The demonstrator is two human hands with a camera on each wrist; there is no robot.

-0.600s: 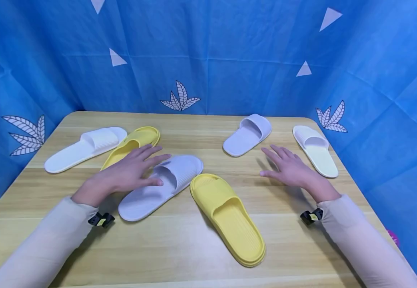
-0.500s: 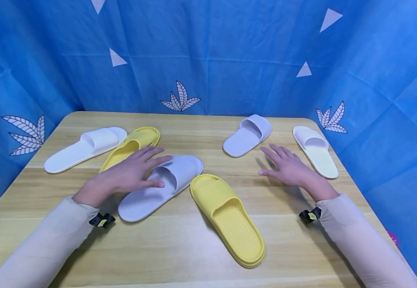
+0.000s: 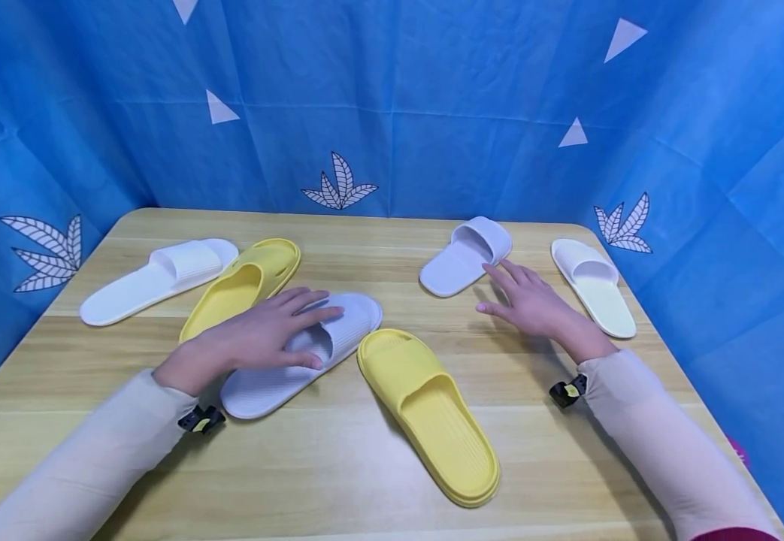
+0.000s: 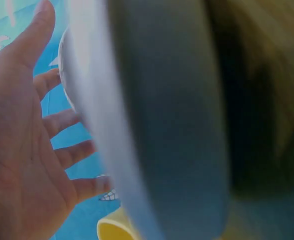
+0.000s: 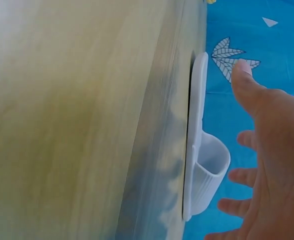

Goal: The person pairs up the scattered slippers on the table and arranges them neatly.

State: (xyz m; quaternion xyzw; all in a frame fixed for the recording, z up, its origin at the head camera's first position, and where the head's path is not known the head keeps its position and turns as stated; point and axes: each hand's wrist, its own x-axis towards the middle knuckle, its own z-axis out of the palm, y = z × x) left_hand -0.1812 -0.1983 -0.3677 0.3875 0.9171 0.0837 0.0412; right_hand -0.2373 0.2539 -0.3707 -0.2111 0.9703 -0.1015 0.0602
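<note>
My left hand (image 3: pixel 263 330) hovers over a lavender slipper (image 3: pixel 263 391) left of centre, fingers spread and holding nothing; part of its strap is hidden beneath the hand. In the left wrist view that slipper's sole (image 4: pixel 172 125) looms large beside the open palm (image 4: pixel 22 145). My right hand (image 3: pixel 530 300), empty with fingers spread, is above the table close to a second lavender slipper (image 3: pixel 455 267) at the back. Its index fingertip overlaps that slipper's edge in the head view. The right wrist view has this slipper (image 5: pixel 198 125) beyond the fingers.
A yellow slipper (image 3: pixel 452 436) lies at front centre, another yellow slipper (image 3: pixel 229 293) behind my left hand. One white slipper (image 3: pixel 128 293) is at the far left, a cream-white slipper (image 3: pixel 604 297) near the table's right edge. Blue curtain (image 3: pixel 466 98) surrounds the wooden table (image 3: pixel 283 481).
My left hand has shifted right and slightly toward me over the lavender slipper. The right hand has moved left and a little forward, closer to the back lavender slipper. The slippers lie as before.
</note>
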